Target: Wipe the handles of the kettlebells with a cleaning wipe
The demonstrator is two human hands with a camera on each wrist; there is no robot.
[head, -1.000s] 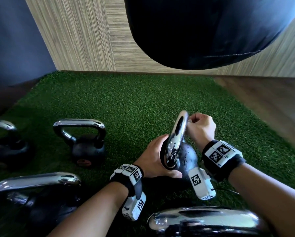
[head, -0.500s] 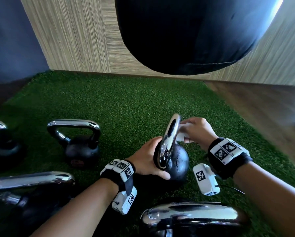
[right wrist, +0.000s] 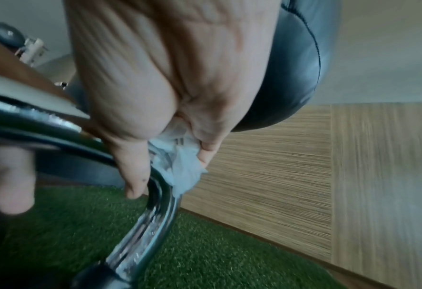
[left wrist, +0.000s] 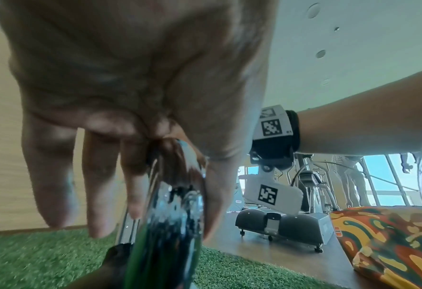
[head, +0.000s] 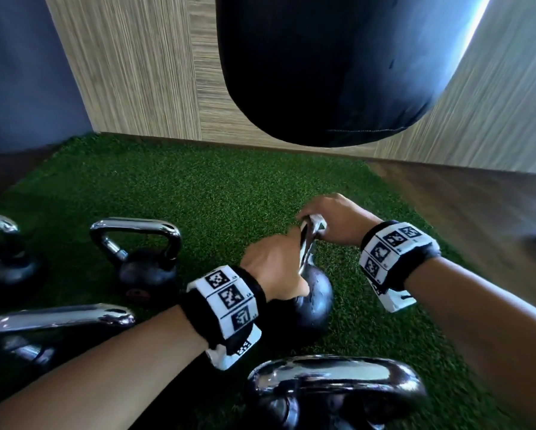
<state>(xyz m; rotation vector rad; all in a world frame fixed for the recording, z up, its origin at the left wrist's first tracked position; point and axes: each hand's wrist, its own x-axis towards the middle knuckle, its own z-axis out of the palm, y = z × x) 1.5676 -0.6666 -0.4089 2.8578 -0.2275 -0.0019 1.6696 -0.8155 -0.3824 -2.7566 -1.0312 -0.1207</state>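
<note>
A black kettlebell (head: 317,297) with a chrome handle (head: 307,243) stands on the green turf (head: 214,187) in the middle of the head view. My left hand (head: 277,263) grips the near side of that handle. In the left wrist view its fingers (left wrist: 98,195) hang down on one side of the chrome handle (left wrist: 170,215) and the thumb lies on the other. My right hand (head: 330,217) holds a crumpled white wipe (head: 317,223) against the handle's top far corner. The right wrist view shows the wipe (right wrist: 185,170) pinched around the handle's bend (right wrist: 155,211).
Several more chrome-handled kettlebells stand close: one to the left (head: 147,268), one at the far left (head: 3,262), one at the near left (head: 58,318) and one just below my wrists (head: 331,377). A black punching bag (head: 338,66) hangs above. Wood floor (head: 465,209) borders the turf on the right.
My left hand has slid up from the kettlebell's body onto the handle. My right hand has carried the wipe up to the handle's top far corner.
</note>
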